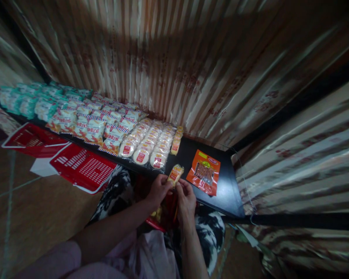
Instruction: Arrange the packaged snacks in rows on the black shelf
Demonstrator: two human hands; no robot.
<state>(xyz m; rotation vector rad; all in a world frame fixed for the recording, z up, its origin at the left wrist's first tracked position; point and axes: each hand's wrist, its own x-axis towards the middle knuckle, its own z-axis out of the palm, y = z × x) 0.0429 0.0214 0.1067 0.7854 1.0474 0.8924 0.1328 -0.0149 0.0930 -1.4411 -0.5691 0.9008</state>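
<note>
Between my two hands, over the front edge of the black shelf (227, 186), is a small yellow snack packet (175, 174) with a red label. My left hand (159, 190) pinches its left side, and my right hand (186, 194) grips its lower right end. Beyond it on the shelf lie similar yellow packets (177, 140) in a short column. To their left, round white crackers in clear wrappers (158, 159) form several rows. An orange bag of brown sticks (204, 172) lies flat to the right of my hands.
Farther left stand several white-and-orange snack bags (94, 130) and teal bags (46, 106). Red plastic baskets (83, 164) are below the shelf on the left. A red container (157, 224) with yellow packets sits between my legs. Striped curtain (168, 58) hangs behind the shelf.
</note>
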